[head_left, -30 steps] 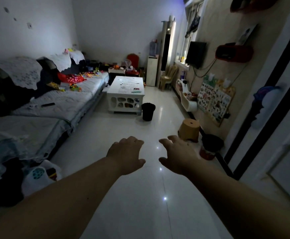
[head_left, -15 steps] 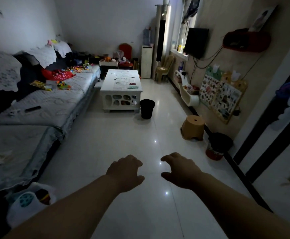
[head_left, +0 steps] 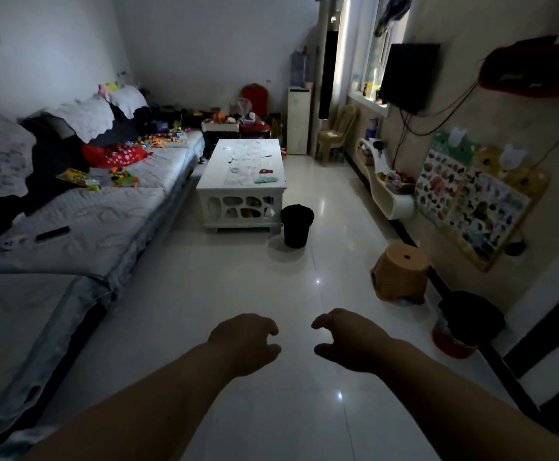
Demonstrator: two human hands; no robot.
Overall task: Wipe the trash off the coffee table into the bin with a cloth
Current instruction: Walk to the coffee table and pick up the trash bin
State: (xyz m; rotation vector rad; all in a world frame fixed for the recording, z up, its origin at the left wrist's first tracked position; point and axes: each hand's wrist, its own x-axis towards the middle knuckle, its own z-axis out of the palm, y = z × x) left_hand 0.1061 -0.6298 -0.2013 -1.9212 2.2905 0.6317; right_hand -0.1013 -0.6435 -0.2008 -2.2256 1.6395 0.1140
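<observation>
Person has walked closer: coffee table (head_left: 241, 168) and black bin (head_left: 297, 225) now larger in view than a second ago, so approach underway, wiping not started. Left hand (head_left: 243, 342) and right hand (head_left: 348, 341) have dropped lower in frame, both empty, fingers loosely curled, apart. Trash bits lie on the tabletop; greenish cloth (head_left: 266, 179) near its near-right corner. Bin just beside that corner, on the floor. Wide clear floor ahead; sofa (head_left: 81, 211) left, orange stool (head_left: 401, 271) right.
</observation>
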